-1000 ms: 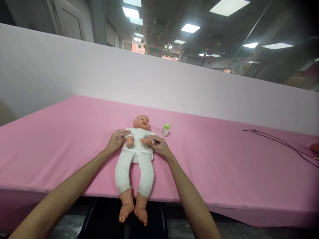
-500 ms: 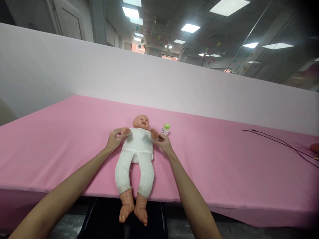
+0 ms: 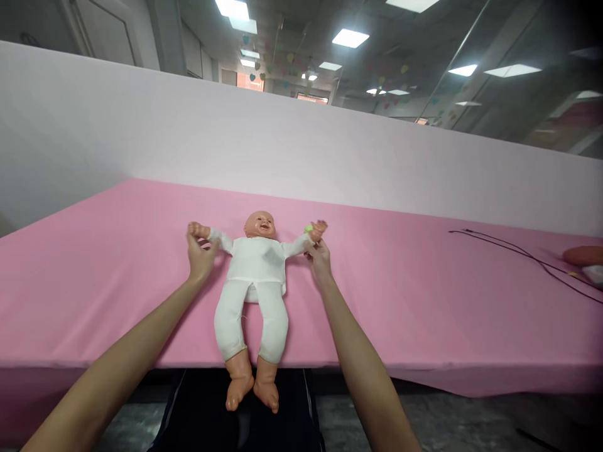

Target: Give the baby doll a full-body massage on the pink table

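Observation:
A baby doll (image 3: 257,263) in white cloth lies on its back on the pink-covered table (image 3: 400,301), its feet hanging over the front edge. Both of its arms are stretched out sideways. My left hand (image 3: 201,256) is closed on the doll's arm at the left, near the wrist. On the other side my right hand (image 3: 319,256) grips the doll's arm at the right, just below its hand. Behind that arm a bottle's green cap (image 3: 308,228) shows in part; the rest of the bottle is hidden.
Thin dark cords (image 3: 518,251) lie across the table at the right. An orange-brown object (image 3: 583,255) and a white one sit at the right edge. A white partition (image 3: 301,150) stands behind the table.
Both hands have moved outward, spreading the doll's arms from beside its chest to full stretch. The view has shifted a little, showing more of the object at the right edge.

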`<state>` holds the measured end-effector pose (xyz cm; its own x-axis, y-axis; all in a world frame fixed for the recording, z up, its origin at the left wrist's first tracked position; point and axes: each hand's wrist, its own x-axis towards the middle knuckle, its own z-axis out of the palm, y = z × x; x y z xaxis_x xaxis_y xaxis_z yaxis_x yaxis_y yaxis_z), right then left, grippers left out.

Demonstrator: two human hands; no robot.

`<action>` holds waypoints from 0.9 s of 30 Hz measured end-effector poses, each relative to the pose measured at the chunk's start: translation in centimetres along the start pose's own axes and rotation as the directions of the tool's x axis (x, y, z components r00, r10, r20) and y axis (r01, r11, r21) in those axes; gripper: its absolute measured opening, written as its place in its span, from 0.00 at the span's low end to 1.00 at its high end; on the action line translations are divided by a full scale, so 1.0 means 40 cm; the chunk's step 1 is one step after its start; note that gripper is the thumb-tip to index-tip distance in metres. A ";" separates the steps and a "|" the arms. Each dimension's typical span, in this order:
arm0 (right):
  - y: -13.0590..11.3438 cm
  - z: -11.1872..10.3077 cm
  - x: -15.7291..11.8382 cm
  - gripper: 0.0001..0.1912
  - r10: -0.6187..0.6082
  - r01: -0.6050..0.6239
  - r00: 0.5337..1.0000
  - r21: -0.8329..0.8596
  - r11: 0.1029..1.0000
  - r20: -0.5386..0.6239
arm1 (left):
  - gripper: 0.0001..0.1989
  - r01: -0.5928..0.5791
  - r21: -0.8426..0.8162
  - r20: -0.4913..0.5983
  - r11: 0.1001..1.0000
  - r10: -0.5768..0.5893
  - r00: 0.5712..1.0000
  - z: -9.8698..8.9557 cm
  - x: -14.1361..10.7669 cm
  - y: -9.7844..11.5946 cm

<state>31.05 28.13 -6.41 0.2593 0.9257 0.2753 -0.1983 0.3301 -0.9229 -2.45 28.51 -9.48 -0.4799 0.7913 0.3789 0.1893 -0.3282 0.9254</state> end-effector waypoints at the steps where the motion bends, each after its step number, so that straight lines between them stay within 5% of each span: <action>1: 0.001 -0.016 0.011 0.22 0.021 -0.018 0.995 0.028 0.999 -0.102 | 0.46 0.066 0.006 -0.088 0.998 -0.065 0.994 -0.009 0.013 -0.008; 4: 0.009 -0.061 0.032 0.18 0.152 -0.161 0.943 -0.009 0.987 -0.295 | 0.41 0.203 0.138 -0.208 0.969 -0.172 0.963 -0.046 0.053 -0.026; 6: 0.016 -0.084 0.035 0.18 0.186 -0.249 0.921 -0.151 0.957 -0.341 | 0.33 0.188 0.351 -0.163 0.917 -0.137 0.977 -0.074 0.069 -0.028; 10: 0.022 -0.112 0.025 0.15 0.042 -0.260 0.912 -0.494 0.830 -0.408 | 0.24 0.094 0.718 -0.030 0.690 -0.104 0.994 -0.108 0.071 -0.022; 13: 0.018 -0.124 0.019 0.11 0.029 -0.291 0.932 -0.695 0.658 -0.362 | 0.26 0.090 0.781 -0.039 0.618 -0.096 0.995 -0.113 0.063 -0.025; 17: 0.013 -0.132 0.013 0.17 -0.030 -0.264 0.950 -0.850 0.456 -0.311 | 0.28 0.055 0.754 -0.061 0.655 -0.014 0.998 -0.100 0.048 -0.004; 20: 0.008 -0.130 0.008 0.24 -0.114 -0.225 0.949 -0.887 0.404 -0.293 | 0.29 -0.168 0.648 0.005 0.743 0.216 0.976 -0.055 0.013 0.070; 23: -0.005 -0.114 0.009 0.23 -0.214 -0.118 0.951 -0.905 0.409 -0.221 | 0.24 -0.447 0.354 0.214 0.821 0.395 0.894 0.043 -0.045 0.177; 25: -0.017 -0.097 0.018 0.21 -0.260 -0.041 0.950 -0.898 0.437 -0.170 | 0.23 -0.430 0.081 0.379 0.899 0.371 0.848 0.137 -0.079 0.233; 27: -0.028 -0.080 0.035 0.20 -0.263 0.011 0.957 -0.887 0.462 -0.125 | 0.27 -0.173 -0.126 0.523 0.977 0.213 0.825 0.247 -0.096 0.259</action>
<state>34.68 28.48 -5.84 0.4182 0.7760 0.4722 0.7494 -0.0009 -0.6622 9.83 27.17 -1.27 0.0930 0.8528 0.5139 0.1598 -0.5222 0.8377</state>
